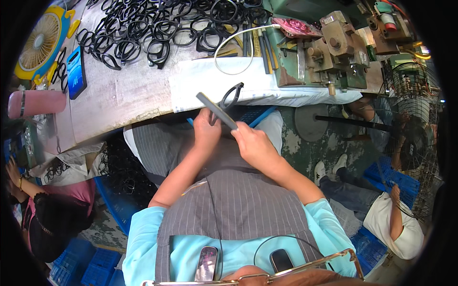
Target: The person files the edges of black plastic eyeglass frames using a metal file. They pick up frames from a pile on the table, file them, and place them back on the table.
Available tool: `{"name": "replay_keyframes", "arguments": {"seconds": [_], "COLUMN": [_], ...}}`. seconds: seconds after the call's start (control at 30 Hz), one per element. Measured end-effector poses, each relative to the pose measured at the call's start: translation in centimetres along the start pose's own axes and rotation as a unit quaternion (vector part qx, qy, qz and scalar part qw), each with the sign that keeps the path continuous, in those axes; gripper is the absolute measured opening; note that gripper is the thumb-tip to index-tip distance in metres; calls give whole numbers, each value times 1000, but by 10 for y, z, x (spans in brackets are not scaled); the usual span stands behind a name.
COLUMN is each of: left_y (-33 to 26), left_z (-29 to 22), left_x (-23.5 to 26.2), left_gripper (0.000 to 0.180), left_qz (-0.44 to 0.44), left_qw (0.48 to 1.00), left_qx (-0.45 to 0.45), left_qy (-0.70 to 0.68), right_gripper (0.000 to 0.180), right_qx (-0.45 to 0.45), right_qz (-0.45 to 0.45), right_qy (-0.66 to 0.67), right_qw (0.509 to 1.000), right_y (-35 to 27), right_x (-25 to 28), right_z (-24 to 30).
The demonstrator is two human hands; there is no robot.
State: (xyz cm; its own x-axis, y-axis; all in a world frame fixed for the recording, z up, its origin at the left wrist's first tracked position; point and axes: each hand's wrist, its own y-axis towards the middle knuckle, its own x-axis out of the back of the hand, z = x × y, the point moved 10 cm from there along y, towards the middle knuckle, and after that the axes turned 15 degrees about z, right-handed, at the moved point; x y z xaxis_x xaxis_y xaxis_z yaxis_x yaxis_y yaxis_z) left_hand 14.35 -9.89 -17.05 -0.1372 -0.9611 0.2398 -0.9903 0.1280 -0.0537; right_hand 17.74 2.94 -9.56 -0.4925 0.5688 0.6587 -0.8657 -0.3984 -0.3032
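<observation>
My left hand (207,128) is closed around a black plastic eyeglass frame (232,97), held at the table's front edge with one round rim sticking up past the fingers. My right hand (253,143) grips one end of a flat grey file (214,108). The file slants up and to the left, crossing in front of the frame. Whether its face touches the plastic I cannot tell. Beneath both hands lie my grey striped apron (234,200) and part of a blue tray (255,116).
A big heap of black eyeglass frames (162,31) covers the far table. Several files (265,47) lie beside a green metal machine (334,43) at right, with a white cable (217,59) looping nearby. Left stand a blue phone box (75,74), pink bottle (38,103) and yellow-blue fan (43,43). Other people sit both sides.
</observation>
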Motion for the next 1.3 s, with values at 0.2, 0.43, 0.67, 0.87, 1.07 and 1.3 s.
{"name": "replay_keyframes", "arguments": {"seconds": [0.2, 0.43, 0.67, 0.87, 1.07, 1.3], "left_y": [7, 8, 8, 8, 8, 9], "left_z": [-7, 9, -1, 4, 1, 2], "left_x": [-2, -9, -1, -2, -2, -3], "left_gripper": [12, 18, 5, 13, 11, 12], "left_qz": [-3, 45, 30, 47, 61, 52], "left_qw": [998, 993, 998, 999, 998, 998], "left_qx": [-12, 35, -34, -15, -16, -22], "left_qy": [59, -101, -35, 2, 11, -9], "right_gripper": [15, 18, 25, 31, 39, 30], "right_qx": [34, 53, 99, 147, 153, 199], "right_qz": [106, -65, -152, -179, -179, -204], "right_qy": [113, -138, -208, -272, -238, -262], "right_qw": [987, 987, 961, 934, 942, 922], "right_y": [-36, -19, 13, 12, 0, 13], "right_x": [-6, 13, 12, 13, 25, 20], "right_z": [17, 29, 36, 29, 19, 32]}}
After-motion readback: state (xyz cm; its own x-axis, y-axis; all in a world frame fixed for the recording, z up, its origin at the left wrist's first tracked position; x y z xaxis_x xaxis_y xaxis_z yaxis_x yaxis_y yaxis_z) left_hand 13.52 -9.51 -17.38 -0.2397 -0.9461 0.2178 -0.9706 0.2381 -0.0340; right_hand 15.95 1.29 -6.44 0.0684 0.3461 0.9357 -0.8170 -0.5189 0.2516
